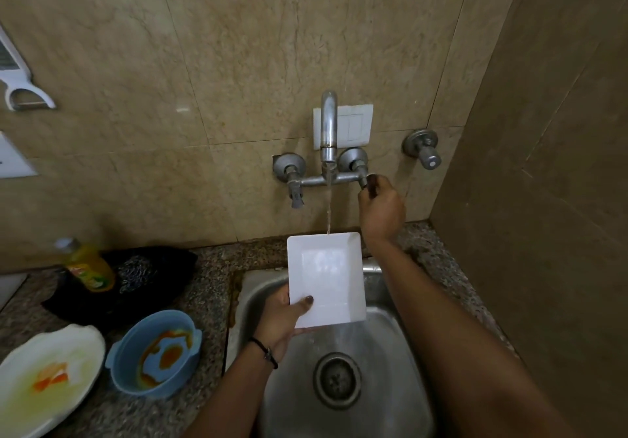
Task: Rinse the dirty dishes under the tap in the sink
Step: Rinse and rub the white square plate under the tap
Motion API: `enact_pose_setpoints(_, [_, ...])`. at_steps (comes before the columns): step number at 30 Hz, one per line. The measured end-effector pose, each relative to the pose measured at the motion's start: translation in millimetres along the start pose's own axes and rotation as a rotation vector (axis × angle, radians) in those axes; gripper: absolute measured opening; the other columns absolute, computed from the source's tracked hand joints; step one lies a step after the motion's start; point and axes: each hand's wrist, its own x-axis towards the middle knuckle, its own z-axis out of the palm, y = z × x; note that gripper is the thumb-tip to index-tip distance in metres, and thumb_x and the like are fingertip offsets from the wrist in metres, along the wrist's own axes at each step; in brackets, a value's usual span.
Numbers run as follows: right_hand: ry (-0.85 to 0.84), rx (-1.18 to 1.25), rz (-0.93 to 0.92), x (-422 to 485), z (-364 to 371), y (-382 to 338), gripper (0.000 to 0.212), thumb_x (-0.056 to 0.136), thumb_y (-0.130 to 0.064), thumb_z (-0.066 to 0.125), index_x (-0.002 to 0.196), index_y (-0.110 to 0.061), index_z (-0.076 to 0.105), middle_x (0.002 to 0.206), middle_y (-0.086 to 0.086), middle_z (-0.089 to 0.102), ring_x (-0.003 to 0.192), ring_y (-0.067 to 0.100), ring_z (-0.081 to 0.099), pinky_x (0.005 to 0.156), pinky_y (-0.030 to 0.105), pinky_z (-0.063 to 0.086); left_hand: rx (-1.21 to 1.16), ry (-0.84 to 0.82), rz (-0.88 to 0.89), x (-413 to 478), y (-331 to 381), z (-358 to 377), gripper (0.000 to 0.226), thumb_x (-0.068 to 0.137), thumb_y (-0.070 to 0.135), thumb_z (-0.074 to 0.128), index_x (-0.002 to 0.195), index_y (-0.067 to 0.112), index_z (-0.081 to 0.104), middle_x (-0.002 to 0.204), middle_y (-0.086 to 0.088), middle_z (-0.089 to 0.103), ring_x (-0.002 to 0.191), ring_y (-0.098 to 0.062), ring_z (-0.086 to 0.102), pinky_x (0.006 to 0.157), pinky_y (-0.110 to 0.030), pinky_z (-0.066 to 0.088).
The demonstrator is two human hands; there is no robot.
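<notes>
My left grip (285, 318) comes up from the near left and grasps the white dish (328, 278) by its near left corner, with the thumb on top and the fingers underneath. The dish is held over the sink (390, 346), tilted with its far edge higher. My right arm stretches across the right side of the sink to the far wall (204, 63), where the right grip (380, 206) is curled round the right handle (365, 181) of the tap (329, 128).

A thin stream of water (328, 210) falls from the spout onto the far edge of the dish and runs off its near edge into the sink, above the drain (337, 380). The dish's far edge sits close below the tap's crossbar, and its right edge is just beside my right forearm. The side wall closes in on the right.

On the speckled counter (210, 288) to the left, a blue bowl (156, 356) smeared with orange stands near the sink's rim. A dirty plate (51, 376) lies just beside it, further left. Beyond them a yellow bottle (89, 264) stands on a black cloth (146, 274). A white switch plate (356, 125) sits behind the spout, and a separate valve (424, 150) is to its right.
</notes>
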Motion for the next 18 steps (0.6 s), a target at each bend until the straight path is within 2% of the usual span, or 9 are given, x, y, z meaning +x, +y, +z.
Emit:
enact_pose_setpoints(3, [-0.101,-0.043,-0.034,-1.2,-9.0,10.4,0.028,0.091,-0.022,0.057,0.12,-0.022,0.061,0.097,0.007,0.071,0.085,0.025,0.065,0.068,0.033,0.052,-0.017,-0.003,-0.002,-4.8,-0.4,0.3,0.026,0.089,0.002,0.061,0.109,0.018,0.062,0.108,-0.002,0.069,0.1,-0.027,0.066,0.079,-0.048,0.057])
enact_pose_setpoints(5, [-0.228,0.035,0.003,-10.2,-17.5,14.8,0.029,0.094,-0.026,0.054,0.121,-0.017,0.059,0.093,0.005,0.068,0.081,0.022,0.061,0.067,0.03,0.047,-0.014,0.005,0.007,-9.1,-0.7,0.1,0.027,0.089,0.002,0.06,0.111,0.017,0.062,0.106,-0.001,0.07,0.098,-0.027,0.066,0.077,-0.047,0.057])
enact_pose_setpoints(7, [-0.371,0.144,0.053,-28.5,-26.4,20.4,0.03,0.097,-0.031,0.049,0.107,-0.007,0.063,0.078,0.007,0.063,0.071,0.018,0.056,0.067,0.029,0.039,-0.025,0.011,0.02,-13.2,-1.2,0.7,0.029,0.089,0.002,0.061,0.113,0.017,0.062,0.103,0.0,0.071,0.094,-0.026,0.066,0.074,-0.045,0.057])
enact_pose_setpoints(9, [-0.499,0.231,0.078,-50.3,-37.2,27.3,0.04,0.098,-0.033,0.047,0.086,0.001,0.064,0.073,0.016,0.063,0.067,0.019,0.056,0.068,0.035,0.043,-0.03,0.037,0.024,-16.7,-2.9,-0.1,0.029,0.089,0.003,0.061,0.114,0.018,0.062,0.104,0.001,0.071,0.095,-0.024,0.066,0.068,-0.039,0.058])
enact_pose_setpoints(11, [-0.603,0.263,0.097,-70.7,-47.2,32.0,0.038,0.097,-0.035,0.047,0.09,-0.004,0.067,0.083,0.012,0.068,0.075,0.019,0.061,0.069,0.031,0.045,-0.019,0.066,0.025,-18.1,-6.9,-1.0,0.031,0.089,0.003,0.061,0.119,0.014,0.062,0.107,-0.002,0.071,0.096,-0.024,0.066,0.064,-0.034,0.057])
enact_pose_setpoints(13, [-0.562,0.181,0.056,-86.0,-55.3,37.0,0.036,0.097,-0.041,0.044,0.093,-0.014,0.067,0.087,0.004,0.066,0.078,0.018,0.061,0.06,0.024,0.041,-0.015,0.098,0.033,-20.5,-12.6,-2.0,0.034,0.089,0.002,0.061,0.122,0.011,0.062,0.108,-0.005,0.07,0.097,-0.025,0.066,0.065,-0.032,0.056])
enact_pose_setpoints(15, [-0.526,0.059,0.037,-98.1,-65.2,36.2,0.039,0.096,-0.046,0.04,0.103,-0.016,0.064,0.096,0.002,0.063,0.085,0.02,0.06,0.057,0.022,0.036,-0.026,0.106,0.034,-25.1,-18.3,-0.7,0.034,0.09,0.001,0.06,0.123,0.009,0.061,0.108,-0.005,0.07,0.093,-0.022,0.067,0.061,-0.028,0.055])
enact_pose_setpoints(17, [-0.663,0.001,0.152,-105.6,-69.8,33.3,0.045,0.097,-0.051,0.036,0.111,-0.015,0.06,0.099,-0.001,0.058,0.089,0.02,0.059,0.063,0.023,0.037,-0.04,0.099,0.025,-31.1,-23.4,2.1,0.033,0.09,-0.001,0.058,0.122,0.008,0.06,0.111,-0.008,0.068,0.09,-0.02,0.066,0.057,-0.025,0.055])
enact_pose_setpoints(18, [-0.735,0.015,0.25,-106.8,-69.3,32.8,0.048,0.096,-0.054,0.034,0.106,-0.015,0.06,0.093,0.0,0.058,0.082,0.019,0.058,0.064,0.024,0.038,-0.053,0.097,0.019,-32.7,-25.8,3.5,0.033,0.09,-0.002,0.058,0.122,0.006,0.06,0.114,-0.011,0.067,0.092,-0.023,0.066,0.061,-0.028,0.056])
